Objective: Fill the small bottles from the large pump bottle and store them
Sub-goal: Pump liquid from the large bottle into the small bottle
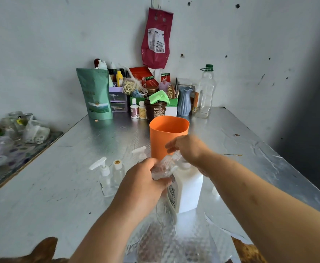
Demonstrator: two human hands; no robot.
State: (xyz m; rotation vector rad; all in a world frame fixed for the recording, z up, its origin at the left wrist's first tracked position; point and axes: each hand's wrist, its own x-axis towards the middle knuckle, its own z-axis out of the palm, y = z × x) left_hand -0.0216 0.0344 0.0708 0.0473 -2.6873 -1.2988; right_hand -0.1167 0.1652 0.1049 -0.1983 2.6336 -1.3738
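The large white pump bottle (188, 190) stands in the middle of the foil-covered table (60, 186). My left hand (144, 183) grips a small clear bottle (163, 168), tilted against the big bottle's neck. My right hand (187, 149) rests on the pump head, with fingers curled down over it; the head itself is hidden. To the left stand a small clear pump bottle (104, 177) and a small capless bottle (118, 170). A third small pump bottle (140, 153) shows behind my left hand. Just beyond the hands stands an orange container (167, 133).
Jars, pouches, a blue vase (184, 101) and a tall clear bottle with a green cap (204, 93) crowd the back of the table against the wall. Glass jars (13, 124) sit on a lower surface at left. Bubble wrap (165, 238) lies at the table's near edge.
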